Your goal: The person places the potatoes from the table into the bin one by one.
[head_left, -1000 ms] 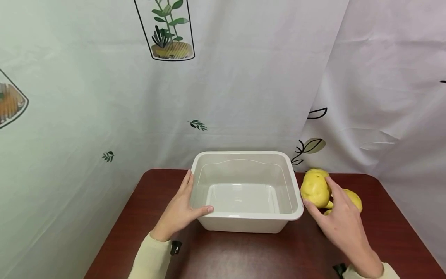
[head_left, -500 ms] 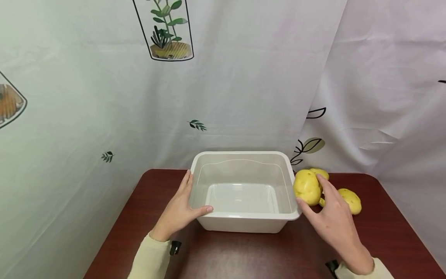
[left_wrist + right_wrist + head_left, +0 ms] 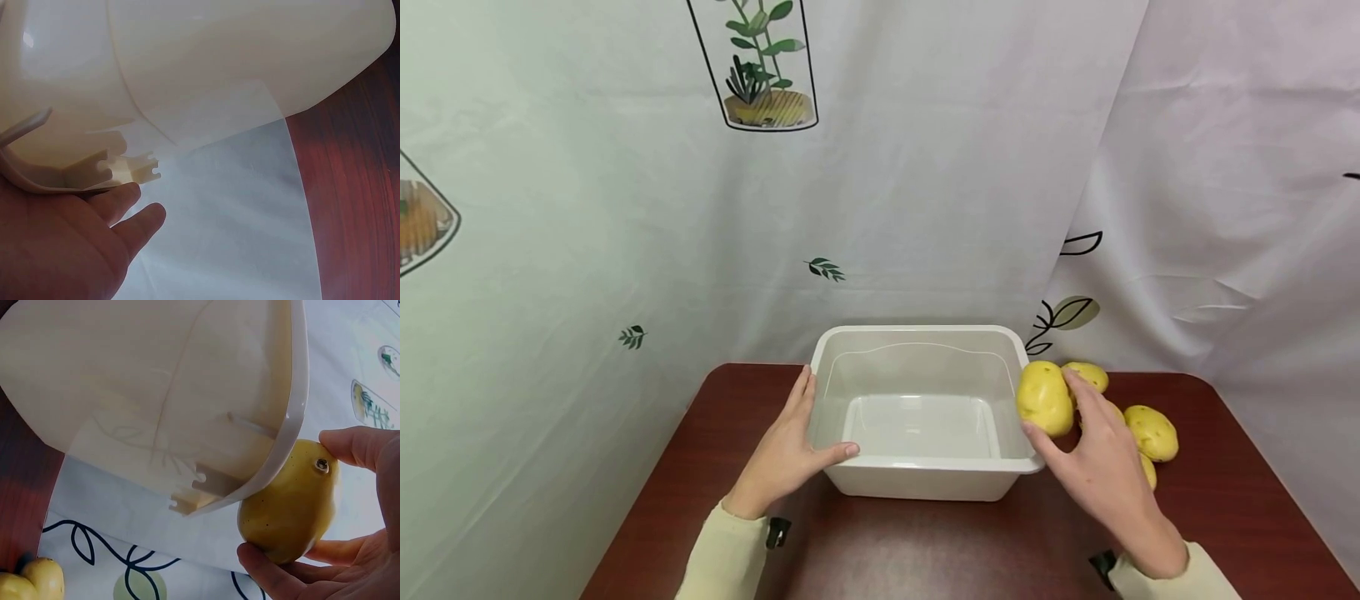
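A white plastic basin (image 3: 917, 483) stands on the table, with nothing inside it. My left hand (image 3: 782, 458) rests at its front left corner, fingers straight along the outer side and thumb laid on the rim. The left wrist view shows two of those fingers (image 3: 140, 225) stretched out under the rim. On the other side, my right hand (image 3: 1101, 467) holds a yellow potato (image 3: 1045, 398) between thumb and fingers. In the head view the potato overlaps the basin's right rim; the right wrist view has this potato (image 3: 290, 506) right against the rim's corner.
Several more potatoes (image 3: 1152, 433) lie on the dark red table (image 3: 917, 554) to the right, partly hidden behind my right hand. A pale curtain (image 3: 925, 208) with plant prints hangs close behind the table's back edge.
My right hand has carried the potato leftward, from beside the basin to its right rim, uncovering more potatoes behind. The left hand and basin have stayed put.
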Available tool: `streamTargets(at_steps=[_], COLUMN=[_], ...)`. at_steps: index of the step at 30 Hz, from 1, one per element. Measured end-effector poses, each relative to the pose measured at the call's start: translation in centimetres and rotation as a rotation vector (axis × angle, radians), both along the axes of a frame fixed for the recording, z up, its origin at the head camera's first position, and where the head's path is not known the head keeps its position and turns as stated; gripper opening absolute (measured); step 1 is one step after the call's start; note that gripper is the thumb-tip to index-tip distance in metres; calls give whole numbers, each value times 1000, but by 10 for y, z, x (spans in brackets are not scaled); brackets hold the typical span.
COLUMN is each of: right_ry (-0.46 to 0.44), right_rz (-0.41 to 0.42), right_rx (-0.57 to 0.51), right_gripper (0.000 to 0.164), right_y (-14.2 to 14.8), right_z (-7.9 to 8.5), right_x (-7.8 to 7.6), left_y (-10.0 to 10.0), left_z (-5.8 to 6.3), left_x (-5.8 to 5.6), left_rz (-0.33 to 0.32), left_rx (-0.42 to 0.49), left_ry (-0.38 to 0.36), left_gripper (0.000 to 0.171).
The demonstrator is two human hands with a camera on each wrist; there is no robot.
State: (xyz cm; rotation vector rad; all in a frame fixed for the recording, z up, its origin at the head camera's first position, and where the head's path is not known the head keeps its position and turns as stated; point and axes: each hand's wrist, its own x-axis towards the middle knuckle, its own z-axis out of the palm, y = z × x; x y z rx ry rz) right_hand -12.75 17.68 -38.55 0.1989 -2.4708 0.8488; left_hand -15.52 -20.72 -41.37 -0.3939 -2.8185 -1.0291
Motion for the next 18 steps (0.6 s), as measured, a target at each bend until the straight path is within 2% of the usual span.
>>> streamTargets(at_steps=[18], right_ry=[-4], right_rz=[57], right_rx=[10], right_gripper=[81], right_y=[-14], right_z=[-2], right_x=[-4], left_y=[-1], left_z=[-1], left_x=[0], left_rz=[-3], left_rx=[0], left_ry=[-2], left_gripper=[122])
